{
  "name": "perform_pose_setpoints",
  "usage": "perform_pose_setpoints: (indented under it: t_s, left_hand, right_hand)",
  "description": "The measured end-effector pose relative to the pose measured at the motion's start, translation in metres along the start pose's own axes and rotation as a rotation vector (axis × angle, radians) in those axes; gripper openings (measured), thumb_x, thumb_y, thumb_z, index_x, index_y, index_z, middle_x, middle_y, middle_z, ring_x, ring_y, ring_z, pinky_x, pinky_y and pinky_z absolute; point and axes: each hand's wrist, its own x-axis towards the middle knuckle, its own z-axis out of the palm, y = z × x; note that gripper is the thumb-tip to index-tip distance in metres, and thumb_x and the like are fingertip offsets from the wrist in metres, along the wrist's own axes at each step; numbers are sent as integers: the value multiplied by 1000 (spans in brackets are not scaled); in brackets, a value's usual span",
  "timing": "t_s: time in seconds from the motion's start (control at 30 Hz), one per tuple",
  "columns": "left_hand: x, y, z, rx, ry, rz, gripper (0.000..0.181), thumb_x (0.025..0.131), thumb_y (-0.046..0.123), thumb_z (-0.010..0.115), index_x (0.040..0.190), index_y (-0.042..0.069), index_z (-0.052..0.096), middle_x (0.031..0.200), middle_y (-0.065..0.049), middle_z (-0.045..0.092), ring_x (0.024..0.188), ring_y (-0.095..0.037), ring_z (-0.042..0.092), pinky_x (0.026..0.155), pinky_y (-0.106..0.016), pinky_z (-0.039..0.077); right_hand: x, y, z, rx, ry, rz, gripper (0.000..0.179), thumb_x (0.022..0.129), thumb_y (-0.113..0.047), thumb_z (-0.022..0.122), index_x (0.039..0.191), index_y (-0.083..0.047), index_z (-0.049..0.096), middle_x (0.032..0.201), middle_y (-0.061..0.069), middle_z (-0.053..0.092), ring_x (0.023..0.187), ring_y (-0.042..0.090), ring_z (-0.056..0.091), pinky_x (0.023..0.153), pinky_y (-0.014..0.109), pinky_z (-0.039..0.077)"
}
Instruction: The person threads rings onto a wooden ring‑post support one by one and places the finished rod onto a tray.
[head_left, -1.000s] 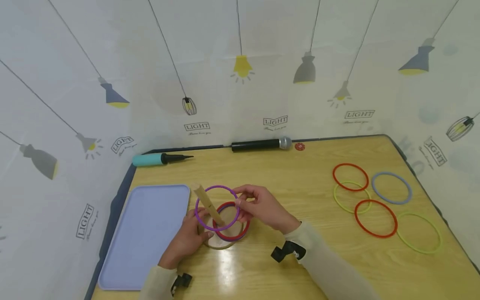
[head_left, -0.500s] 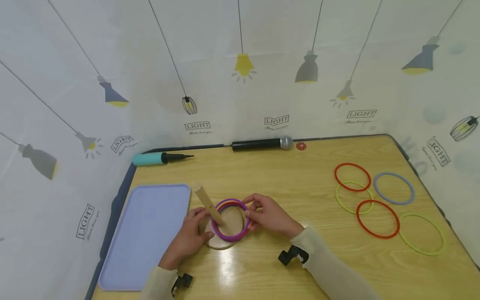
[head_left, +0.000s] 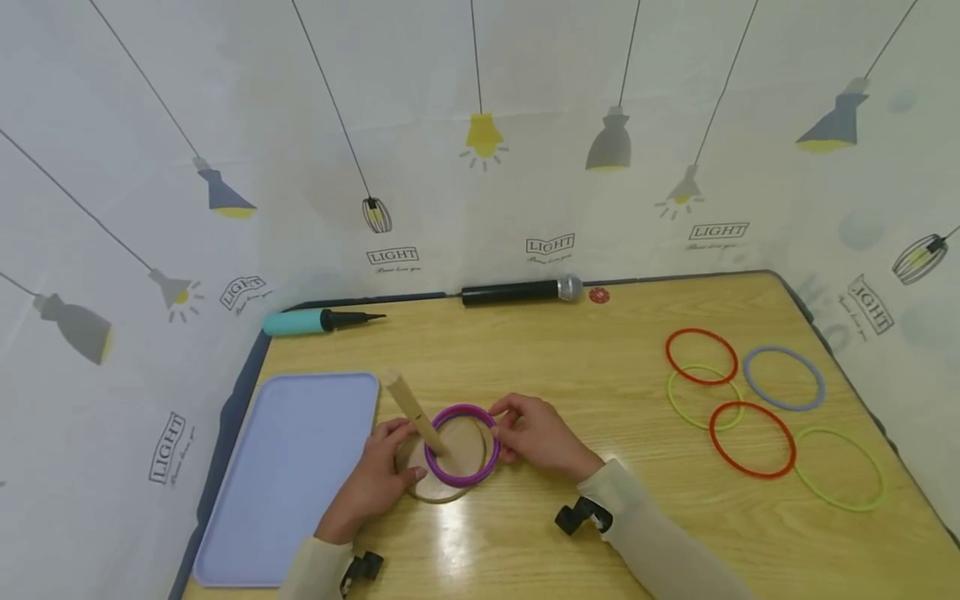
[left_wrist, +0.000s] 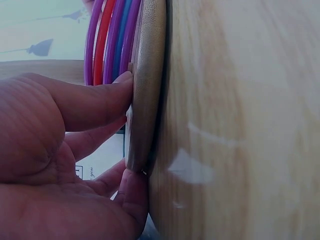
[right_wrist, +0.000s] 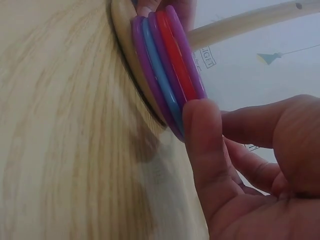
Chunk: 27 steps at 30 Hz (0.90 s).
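Observation:
In the head view a round wooden base (head_left: 461,446) with a peg (head_left: 411,407) rises left of centre. Several rings are stacked round the peg on the base, a purple ring (head_left: 457,482) on top. The right wrist view shows a red ring (right_wrist: 179,60) and a blue ring (right_wrist: 162,72) among purple ones below it. My left hand (head_left: 375,479) grips the base's left edge, thumb on the near side. My right hand (head_left: 538,437) pinches the top purple ring at its right side, beside the stack. Part of each hand's fingertips is hidden.
A lilac tray (head_left: 292,483) lies left of the base. Behind are a turquoise hand pump (head_left: 296,323), a black microphone (head_left: 513,292) and a red disc (head_left: 599,295). Loose red, yellow-green and blue rings lie to the right, among them a blue ring (head_left: 783,407).
The purple ring, held raised and tilted round the peg one second ago, has come down onto the stack with my right hand. My left hand has stayed on the base.

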Motion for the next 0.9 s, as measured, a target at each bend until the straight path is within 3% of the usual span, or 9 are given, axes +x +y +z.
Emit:
perform_pose_setpoints:
  t_s: [0.37, 0.63, 0.9]
  left_hand:
    - [-1, 1, 0, 3, -10, -4, 58, 91, 8, 82, 145, 6, 61, 154, -24, 46, 142, -50, 39, 114, -66, 37]
    - [-1, 0, 1, 6, -5, 3, 57, 91, 9, 82, 145, 5, 61, 153, -24, 46, 143, -51, 38, 115, -67, 36]
    - [-1, 1, 1, -4, -14, -6, 57, 91, 9, 82, 144, 5, 61, 153, -24, 46, 144, -51, 37, 115, -68, 36]
  right_hand:
    - [-13, 6, -19, -62, 38, -20, 21, 100, -6, 67, 120, -1, 68, 89, 8, 68, 73, 20, 71, 65, 30, 60]
    - [-29, 20, -58, -197, 70, -15, 23, 102, -20, 71, 121, -9, 71, 93, 1, 69, 79, 16, 67, 71, 28, 55]
    - [-53, 36, -104, -208, 168, -21, 30, 105, -28, 69, 124, -5, 69, 96, 12, 73, 81, 22, 72, 73, 28, 57]
